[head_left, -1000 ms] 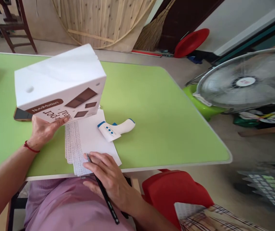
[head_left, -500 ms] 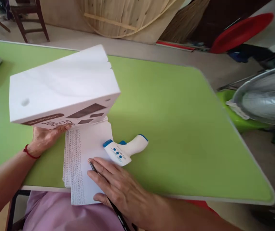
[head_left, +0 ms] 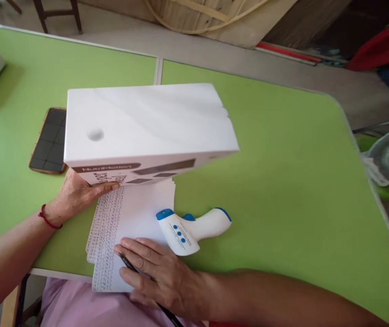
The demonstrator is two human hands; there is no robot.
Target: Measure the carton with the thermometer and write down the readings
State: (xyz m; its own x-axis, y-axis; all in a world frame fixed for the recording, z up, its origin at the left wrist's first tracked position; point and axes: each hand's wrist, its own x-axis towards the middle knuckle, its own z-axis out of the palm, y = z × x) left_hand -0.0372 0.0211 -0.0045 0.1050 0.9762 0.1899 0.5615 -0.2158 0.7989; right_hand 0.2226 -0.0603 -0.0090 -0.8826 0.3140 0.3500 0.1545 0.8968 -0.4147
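One black pen (head_left: 171,316) sits in the loose grasp of the right hand (head_left: 167,277), which lies across the written sheets (head_left: 138,211). These overhang the near edge of the green bench (head_left: 283,181), so a flat, light palm should keep them from sliding. A white thermometer (head_left: 194,234) overlaps their right margin. Beyond, the left hand (head_left: 77,193) grips the white box (head_left: 153,125) low at its left corner, thumb on the printed face; a steady hold seems wise, though whether its base touches anything is hidden. A phone (head_left: 49,143) lies partly covered beside it; a chair (head_left: 60,13) stands past the far edge.
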